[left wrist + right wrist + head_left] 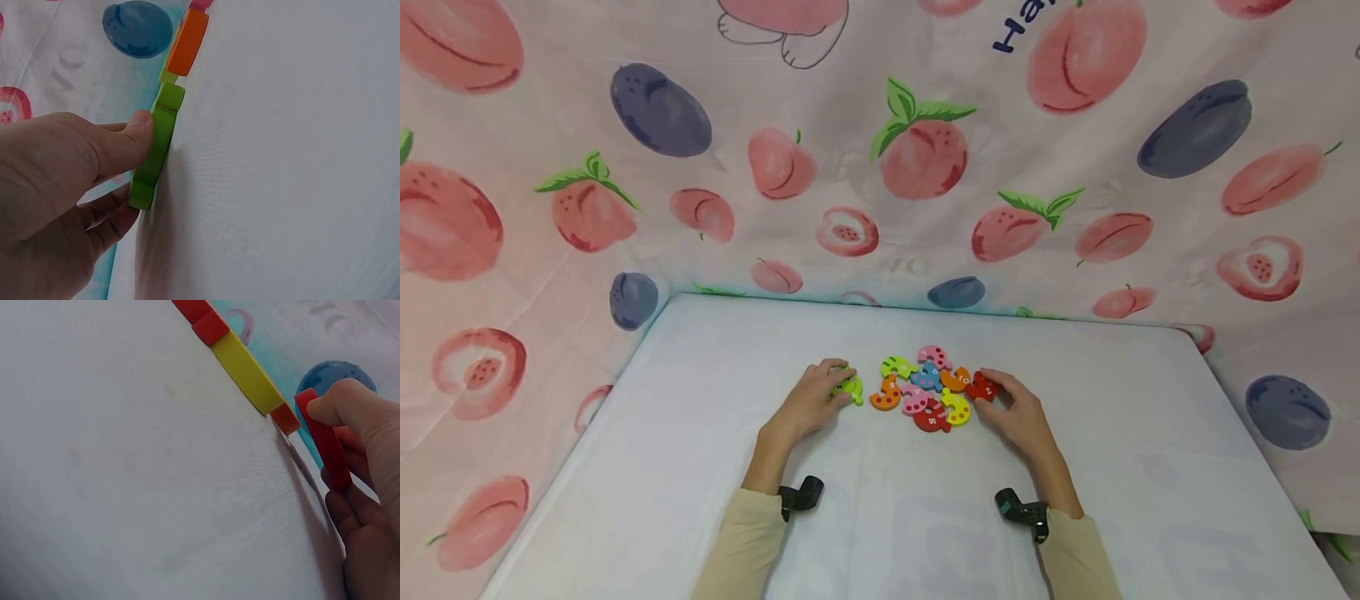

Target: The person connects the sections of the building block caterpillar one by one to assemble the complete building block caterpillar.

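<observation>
My left hand (814, 398) pinches a green wooden piece (157, 147) between thumb and fingers, left of a cluster of colourful pieces. On the other side, my right hand (1017, 410) grips a red piece (982, 387) marked with a 2, its thumb on the near edge in the right wrist view. Between the hands lie several thick, dotted, curved pieces: an orange one (886, 393) nearest the left hand, a blue one (927, 377) in the middle, a yellow one (957, 408), and a red one (932, 416) marked 8 at the front.
The pieces lie on a table with a white cover (880, 517). A fruit-printed cloth (850, 167) hangs behind it and along the sides. Each wrist wears a small black camera, the left one (802, 495) and the right one (1022, 510).
</observation>
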The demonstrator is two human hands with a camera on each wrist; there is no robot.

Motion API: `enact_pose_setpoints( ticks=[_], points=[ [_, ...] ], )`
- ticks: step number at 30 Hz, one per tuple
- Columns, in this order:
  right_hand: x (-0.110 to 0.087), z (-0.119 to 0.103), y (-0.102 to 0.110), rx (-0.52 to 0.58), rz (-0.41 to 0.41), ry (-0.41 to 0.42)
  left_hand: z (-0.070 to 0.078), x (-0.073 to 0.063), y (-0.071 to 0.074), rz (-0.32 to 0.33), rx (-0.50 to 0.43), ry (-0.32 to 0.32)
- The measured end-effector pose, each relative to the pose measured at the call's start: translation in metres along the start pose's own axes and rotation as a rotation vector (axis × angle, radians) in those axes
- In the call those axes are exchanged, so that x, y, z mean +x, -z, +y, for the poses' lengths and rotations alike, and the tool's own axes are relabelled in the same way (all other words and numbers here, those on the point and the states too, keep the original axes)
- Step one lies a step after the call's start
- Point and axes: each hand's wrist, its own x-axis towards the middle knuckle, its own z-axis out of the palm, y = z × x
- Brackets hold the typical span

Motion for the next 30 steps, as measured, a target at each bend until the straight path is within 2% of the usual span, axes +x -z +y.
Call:
enact_pose_setpoints(
  ticks=[14, 21, 23, 30],
  points=[
    [-0.001, -0.009, -0.003, 0.031, 0.03, 0.0, -0.005, -0.004, 0.006, -0.04, 0.002, -0.001],
    [-0.004, -0.034, -0.007, 0.082, 0.0, 0.015, -0.011, -0.005, 0.009, -0.05, 0.013, 0.002],
    [-0.005, -0.046, -0.011, 0.083, -0.012, 0.051, -0.012, -0.005, 0.01, -0.048, 0.006, 0.007],
    [-0.008, -0.08, -0.039, 0.06, -0.05, 0.297, -0.014, -0.004, 0.011, -0.034, 0.004, -0.03]
  ],
)
